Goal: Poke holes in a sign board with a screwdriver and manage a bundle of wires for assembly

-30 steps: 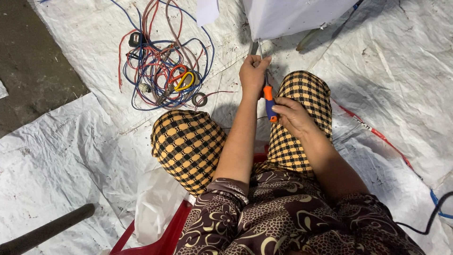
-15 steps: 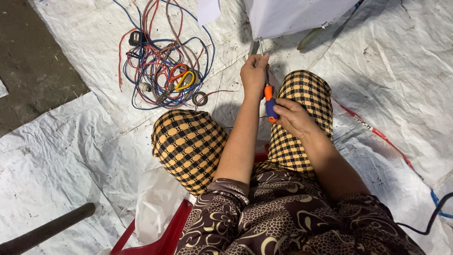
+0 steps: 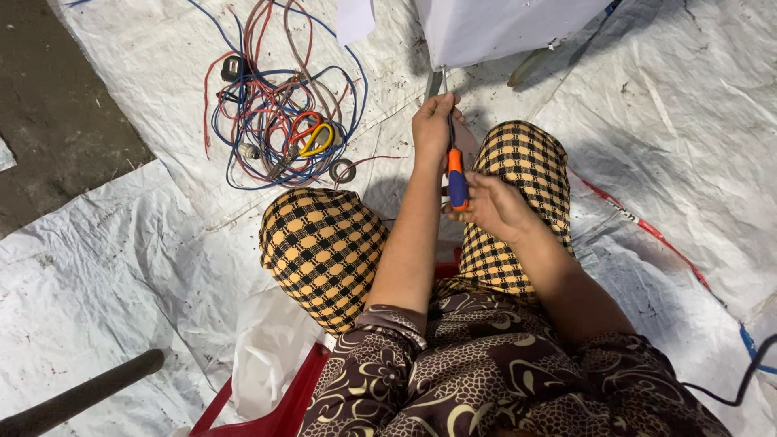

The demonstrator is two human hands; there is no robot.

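Now right hand [image 3: 495, 206] gripping screwdriver [image 3: 456, 176], left hand [image 3: 433, 125] closed round shaft; slip risks jabbing left fingers.

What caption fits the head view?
Seated person's right hand holds a screwdriver, left hand steadies its shaft, beside tangled wires.

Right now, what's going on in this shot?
A seated person works a screwdriver with an orange and blue handle at the lower edge of a white appliance. The right hand grips the handle; the left hand steadies the shaft near the tip. A tangle of wires lies on the white tarp to the person's left.
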